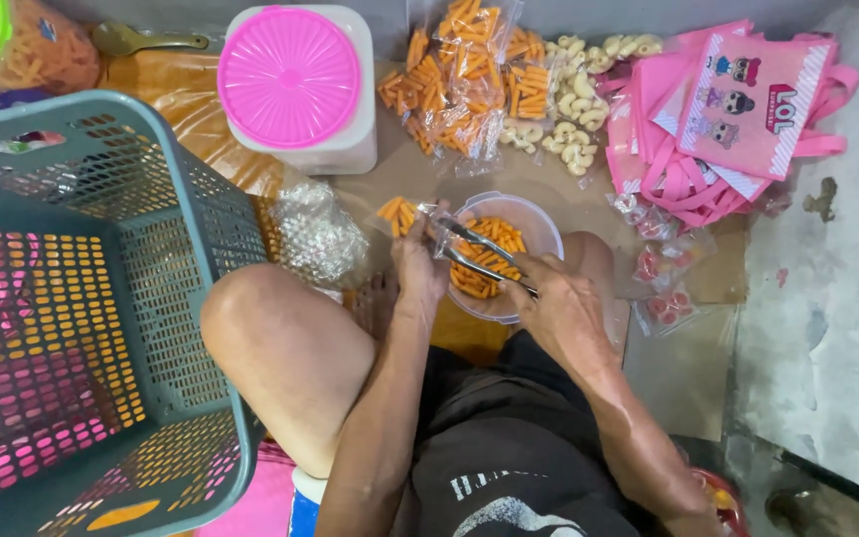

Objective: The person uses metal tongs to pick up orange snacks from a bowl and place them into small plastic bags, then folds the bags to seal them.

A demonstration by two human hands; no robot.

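Left hand [420, 264] pinches a small clear bag [405, 214] w/ a few orange snack sticks, just left of a clear plastic bowl [539, 224] of the same sticks, centre of scene. Right hand [559, 308] is clamped on metal tongs [479, 254], tips reaching over the bowl twd the bag mouth. Grey basket [151, 249] near left; pink-lidded tub [295, 85] and filled snack bags [469, 89] far side.

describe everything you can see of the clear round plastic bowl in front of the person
The clear round plastic bowl sits upright on brown cardboard between the person's knees, looking thin and translucent. It is partly filled with orange stick-shaped snacks. The right hand lies over its near rim, holding metal tongs that reach across the snacks. The left hand, at its left edge, holds a small clear bag.
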